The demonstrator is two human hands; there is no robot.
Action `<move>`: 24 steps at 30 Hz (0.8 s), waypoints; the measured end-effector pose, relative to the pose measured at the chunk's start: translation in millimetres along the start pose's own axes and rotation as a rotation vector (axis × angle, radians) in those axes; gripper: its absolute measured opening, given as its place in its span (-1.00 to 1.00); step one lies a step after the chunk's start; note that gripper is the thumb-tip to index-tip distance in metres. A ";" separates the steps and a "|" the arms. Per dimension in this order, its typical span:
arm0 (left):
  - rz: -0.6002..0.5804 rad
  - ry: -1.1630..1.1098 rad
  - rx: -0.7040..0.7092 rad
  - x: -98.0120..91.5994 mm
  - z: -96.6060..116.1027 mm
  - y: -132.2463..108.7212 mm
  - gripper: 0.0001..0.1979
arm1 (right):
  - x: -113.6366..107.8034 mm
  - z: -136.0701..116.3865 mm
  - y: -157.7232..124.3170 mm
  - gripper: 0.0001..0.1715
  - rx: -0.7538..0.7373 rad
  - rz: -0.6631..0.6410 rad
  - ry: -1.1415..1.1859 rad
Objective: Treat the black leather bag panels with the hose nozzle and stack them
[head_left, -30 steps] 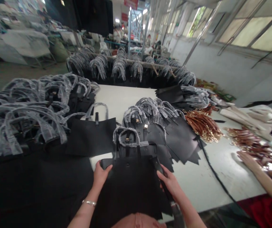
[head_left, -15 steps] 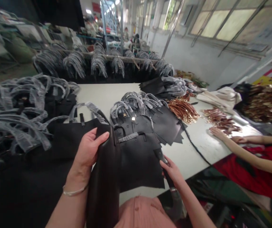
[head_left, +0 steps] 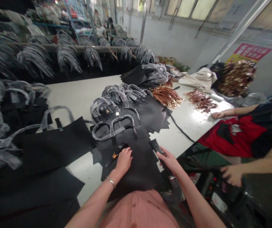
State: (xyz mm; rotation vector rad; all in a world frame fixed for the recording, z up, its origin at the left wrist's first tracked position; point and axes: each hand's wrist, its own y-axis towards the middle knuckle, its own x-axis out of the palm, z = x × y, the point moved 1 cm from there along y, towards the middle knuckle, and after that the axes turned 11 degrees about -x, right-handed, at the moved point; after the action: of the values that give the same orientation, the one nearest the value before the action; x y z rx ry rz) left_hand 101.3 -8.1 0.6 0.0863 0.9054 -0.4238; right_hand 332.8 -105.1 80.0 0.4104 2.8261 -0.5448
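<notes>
My left hand [head_left: 124, 160] lies on a black leather bag [head_left: 138, 158] on the table, fingers resting on it. Beside the fingertips is a black strap with a gold clasp [head_left: 115, 155]. The bag's handles [head_left: 123, 118] are wrapped in clear plastic. My right hand [head_left: 170, 161] is closed around a long black piece [head_left: 155, 146] at the bag's right edge. That piece has a flat end, a shiny band and a curved grey lower part; its kind I cannot tell. Another black bag [head_left: 60, 142] lies to the left.
Brown straps with gold hooks [head_left: 166, 96] lie on the white table [head_left: 79, 85]. Bags with wrapped handles hang on a rail [head_left: 79, 48] behind. A black cord [head_left: 180, 128] crosses the table. At right, a co-worker's hand [head_left: 233, 174] is beside dark equipment.
My left hand has let go of the raised black bag and come down onto the bag in front. My right hand keeps its hold. The view has turned right; a co-worker's hand has moved lower.
</notes>
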 end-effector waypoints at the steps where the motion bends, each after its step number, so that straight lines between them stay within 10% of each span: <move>1: 0.044 0.078 0.066 7.0 -5.4 -6.4 -0.73 | 4.2 2.2 0.3 -0.34 0.012 -0.043 -0.003; 12: 0.163 0.282 0.294 34.5 -30.3 -17.7 -0.64 | 53.9 9.4 32.9 -0.39 0.115 -0.271 -0.040; 24: 0.157 0.254 0.285 34.4 -26.3 -17.2 -0.63 | 54.0 6.4 30.2 -0.44 0.098 -0.306 -0.109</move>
State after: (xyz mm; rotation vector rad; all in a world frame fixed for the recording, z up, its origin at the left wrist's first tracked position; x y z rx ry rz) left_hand 93.6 -28.3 -40.7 0.4784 1.0748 -0.3982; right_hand 293.0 -68.4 49.3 -0.0385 2.7785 -0.7421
